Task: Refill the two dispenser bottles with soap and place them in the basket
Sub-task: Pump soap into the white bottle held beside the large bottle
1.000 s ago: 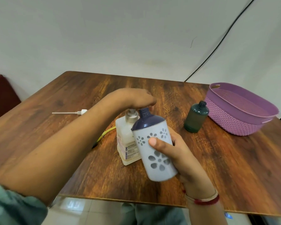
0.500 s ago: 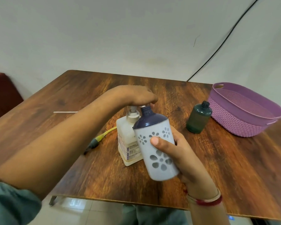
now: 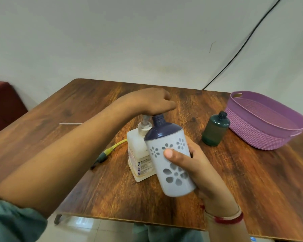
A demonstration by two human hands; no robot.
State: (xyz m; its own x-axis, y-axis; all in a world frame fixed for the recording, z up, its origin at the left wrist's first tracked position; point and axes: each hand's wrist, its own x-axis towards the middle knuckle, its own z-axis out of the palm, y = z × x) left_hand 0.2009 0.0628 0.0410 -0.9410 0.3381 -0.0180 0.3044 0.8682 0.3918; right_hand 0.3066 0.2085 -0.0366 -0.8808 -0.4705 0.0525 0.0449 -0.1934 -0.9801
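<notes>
Surface [image 3: 234,180] fills centre frame. Purple basket [image 3: 262,137] at right edge. Left hand [image 3: 150,103] over pump bottle [image 3: 138,154] head; fingers hidden, cannot tell grip. Right hand [image 3: 191,165] wraps flowered bottle [image 3: 170,165], tilted, open neck at pump. Green bottle [image 3: 215,131] stands beside basket. Looks like filling bottle 1 of 2. Next: press pump, neck under nozzle.

The worktop [image 3: 234,180] is dark wood-grain with a soft sheen. The basket [image 3: 262,137] is matt purple plastic moulded in a woven pattern. The green bottle [image 3: 215,130] is smooth plastic. The dispenser bottle [image 3: 175,179] has a matt pale shell and a glossy navy shoulder.
</notes>
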